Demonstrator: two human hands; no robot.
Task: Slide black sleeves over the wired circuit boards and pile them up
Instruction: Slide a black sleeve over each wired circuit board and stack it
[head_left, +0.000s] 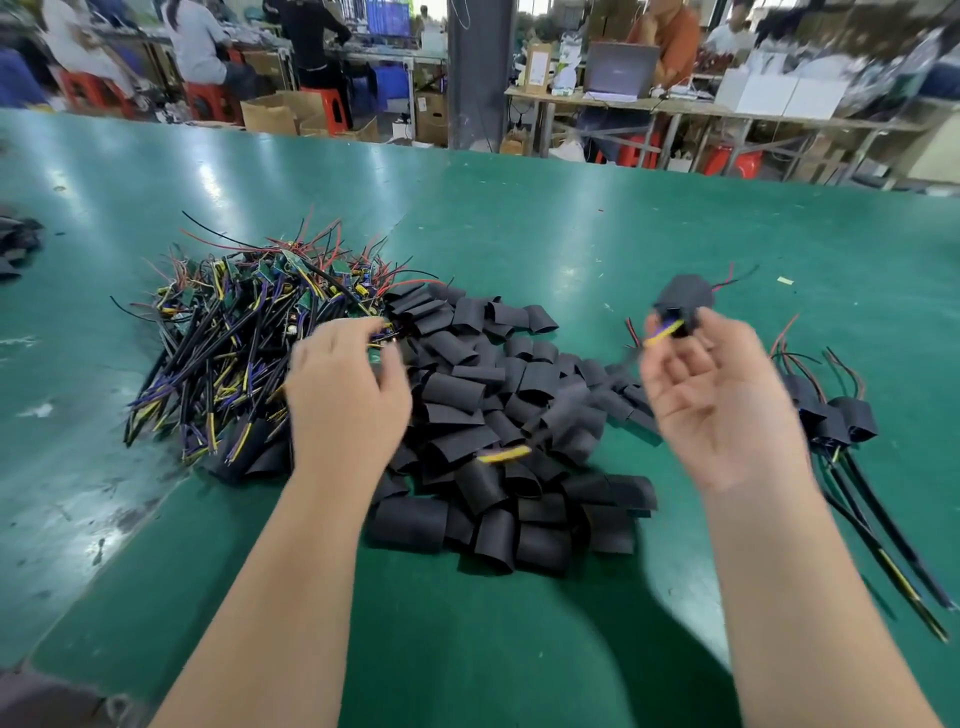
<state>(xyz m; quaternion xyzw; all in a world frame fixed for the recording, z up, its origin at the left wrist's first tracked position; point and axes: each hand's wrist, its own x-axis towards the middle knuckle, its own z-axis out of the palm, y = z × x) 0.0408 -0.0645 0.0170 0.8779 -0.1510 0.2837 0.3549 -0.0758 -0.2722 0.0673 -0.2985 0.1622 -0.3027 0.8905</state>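
Table (571, 218): a green bench top lies under both hands and carries three heaps, one for each stage of the job.

Bare boards (234, 332): the biggest heap is a tangle of green boards with black, yellow, purple and red leads. It sits under and beyond the left fingertips, so the next piece is a short reach away.

Black sleeves (483, 415): short flattened tubes are heaped between the two hands, below and left of the right-hand pinch. Either hand can get at them, which is probably why they sit in the middle.

Finished pile (836, 415): a few sleeved boards lie just right of the right wrist with their leads trailing toward the person. By my reading this pile is small, so most of the work remains.

Left hand (345, 395): it is palm down with fingers curled over the near edge of the bare boards. Blur hides the fingertips, so I cannot tell whether they have hold of a board.

Right hand (722, 395): it is palm up, with the thumb and fingertips closed in a light pinch and the other fingers loosely bent.

Sleeved board (683, 301): it is held above the table at the top of that pinch, with red and black leads poking out behind. It looks ready to go onto the finished pile beside it.
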